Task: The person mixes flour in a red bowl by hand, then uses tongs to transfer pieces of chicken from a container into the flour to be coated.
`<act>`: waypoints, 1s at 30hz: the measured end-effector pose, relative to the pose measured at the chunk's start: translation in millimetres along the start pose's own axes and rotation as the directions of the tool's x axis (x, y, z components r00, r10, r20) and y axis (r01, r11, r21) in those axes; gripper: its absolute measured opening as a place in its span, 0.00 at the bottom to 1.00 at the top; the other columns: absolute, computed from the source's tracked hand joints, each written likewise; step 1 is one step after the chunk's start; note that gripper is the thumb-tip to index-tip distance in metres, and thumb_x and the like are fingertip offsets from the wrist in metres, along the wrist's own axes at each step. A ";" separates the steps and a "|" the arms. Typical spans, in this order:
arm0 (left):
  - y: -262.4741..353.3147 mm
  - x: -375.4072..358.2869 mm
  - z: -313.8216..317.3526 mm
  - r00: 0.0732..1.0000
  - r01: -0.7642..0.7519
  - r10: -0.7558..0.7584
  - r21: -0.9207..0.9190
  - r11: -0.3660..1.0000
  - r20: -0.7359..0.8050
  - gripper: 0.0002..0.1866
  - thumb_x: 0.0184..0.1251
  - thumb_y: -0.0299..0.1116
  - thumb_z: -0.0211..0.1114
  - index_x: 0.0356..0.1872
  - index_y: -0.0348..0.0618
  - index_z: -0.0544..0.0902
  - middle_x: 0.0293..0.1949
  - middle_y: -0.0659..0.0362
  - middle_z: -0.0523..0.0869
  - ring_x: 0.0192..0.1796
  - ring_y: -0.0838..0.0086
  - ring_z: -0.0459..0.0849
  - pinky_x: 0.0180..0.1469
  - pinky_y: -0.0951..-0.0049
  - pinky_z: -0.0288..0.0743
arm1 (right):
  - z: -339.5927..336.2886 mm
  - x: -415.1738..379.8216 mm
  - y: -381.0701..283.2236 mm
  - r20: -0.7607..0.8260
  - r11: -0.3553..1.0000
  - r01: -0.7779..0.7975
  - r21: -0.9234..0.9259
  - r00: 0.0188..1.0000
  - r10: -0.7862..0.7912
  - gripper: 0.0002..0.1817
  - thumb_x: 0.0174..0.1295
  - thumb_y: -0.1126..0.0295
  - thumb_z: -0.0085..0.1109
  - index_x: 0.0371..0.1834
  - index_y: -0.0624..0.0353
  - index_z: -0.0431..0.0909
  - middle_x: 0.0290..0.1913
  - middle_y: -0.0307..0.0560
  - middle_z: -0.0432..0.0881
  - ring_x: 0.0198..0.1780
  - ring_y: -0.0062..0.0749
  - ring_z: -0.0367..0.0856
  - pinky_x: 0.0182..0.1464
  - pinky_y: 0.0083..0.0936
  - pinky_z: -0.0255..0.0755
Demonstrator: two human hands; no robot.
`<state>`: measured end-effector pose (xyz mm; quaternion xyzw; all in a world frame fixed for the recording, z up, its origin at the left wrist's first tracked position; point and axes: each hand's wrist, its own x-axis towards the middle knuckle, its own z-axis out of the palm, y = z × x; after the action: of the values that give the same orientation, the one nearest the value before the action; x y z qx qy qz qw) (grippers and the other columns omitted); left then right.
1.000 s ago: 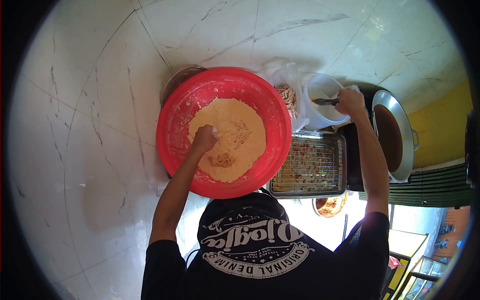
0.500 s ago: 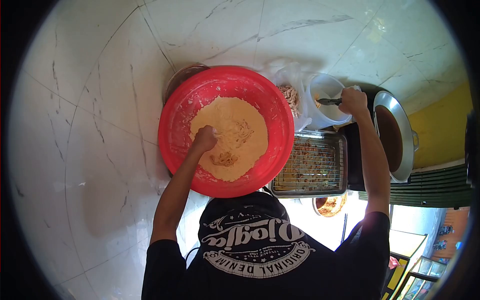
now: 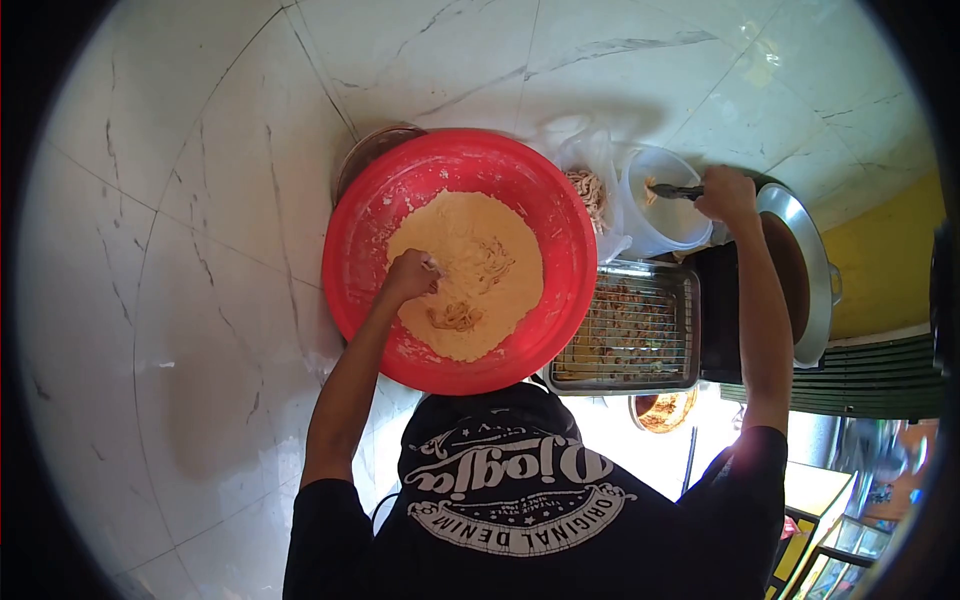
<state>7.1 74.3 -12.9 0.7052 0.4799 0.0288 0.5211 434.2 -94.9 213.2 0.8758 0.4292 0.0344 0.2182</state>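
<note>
A wide red basin holds pale flour. My left hand is closed just over the flour, with something whitish showing at its fingers that I cannot make out. Flour-dusted strips lie in the basin beside it. On the right, my right hand grips dark tongs, their tips reaching over a white plastic bucket. A small pale strip is at the tips of the tongs.
Between basin and bucket, a plastic bag holds pale strips. A metal tray with a wire rack stands nearer me. At the far right is a large metal pan of brown liquid. Marbled tile spreads around.
My right hand and the tongs have moved slightly right and up over the bucket. My left hand stays closed at almost the same spot. The whole view has shifted a little.
</note>
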 end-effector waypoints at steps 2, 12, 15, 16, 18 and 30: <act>5.3 -3.2 -0.3 0.998 0.051 -0.049 -0.075 0.996 0.033 0.08 0.58 0.27 0.69 0.33 0.31 0.83 0.26 0.52 0.87 0.24 0.75 0.86 0.29 0.75 0.80 | -10.9 -3.9 6.7 -0.043 0.999 0.015 0.032 0.999 -0.014 0.18 0.47 0.64 0.65 0.42 0.57 0.82 0.46 0.52 0.84 0.49 0.45 0.84 0.50 0.38 0.78; -37.3 31.1 9.8 0.986 -0.091 0.093 0.025 0.996 -0.137 0.10 0.57 0.24 0.67 0.37 0.27 0.82 0.31 0.48 0.87 0.30 0.70 0.88 0.36 0.72 0.81 | -10.8 -1.2 7.3 -0.021 0.999 -0.034 0.014 0.999 0.034 0.22 0.45 0.60 0.69 0.44 0.58 0.81 0.48 0.51 0.83 0.49 0.46 0.83 0.50 0.39 0.78; -28.0 19.8 4.7 0.995 -0.101 0.101 -0.070 0.992 -0.003 0.09 0.59 0.23 0.66 0.38 0.28 0.81 0.29 0.53 0.86 0.31 0.72 0.86 0.34 0.75 0.79 | -13.3 -7.2 5.3 0.014 0.998 0.002 0.062 1.000 -0.003 0.22 0.45 0.60 0.69 0.44 0.58 0.80 0.48 0.51 0.83 0.50 0.46 0.83 0.51 0.40 0.77; -29.9 19.8 3.9 0.981 -0.193 0.194 0.025 0.981 -0.020 0.09 0.59 0.24 0.66 0.38 0.28 0.82 0.29 0.53 0.86 0.30 0.73 0.86 0.34 0.75 0.78 | -12.8 -7.0 5.8 0.012 0.998 0.002 0.061 1.000 -0.003 0.22 0.45 0.60 0.69 0.44 0.58 0.80 0.48 0.51 0.83 0.50 0.46 0.83 0.51 0.40 0.77; -29.3 17.0 2.2 0.959 -0.277 0.282 0.118 0.954 -0.033 0.10 0.59 0.25 0.66 0.39 0.28 0.82 0.29 0.54 0.86 0.30 0.73 0.85 0.34 0.75 0.77 | -9.8 -5.1 5.9 0.020 0.998 -0.010 0.069 1.000 0.008 0.23 0.45 0.59 0.70 0.44 0.58 0.80 0.49 0.52 0.83 0.52 0.47 0.82 0.52 0.40 0.77; -29.8 12.0 1.4 0.983 -0.177 0.178 0.040 0.983 -0.045 0.13 0.54 0.34 0.72 0.36 0.36 0.86 0.28 0.53 0.86 0.32 0.71 0.86 0.37 0.71 0.76 | -6.1 -14.6 0.9 -0.011 0.995 -0.044 0.089 0.999 0.045 0.21 0.45 0.61 0.68 0.44 0.56 0.81 0.47 0.51 0.84 0.52 0.47 0.82 0.52 0.40 0.77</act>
<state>-4.9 81.7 -41.8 0.7535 0.4280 0.0836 0.4921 424.2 -104.4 220.9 0.8936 0.4122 0.0259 0.1756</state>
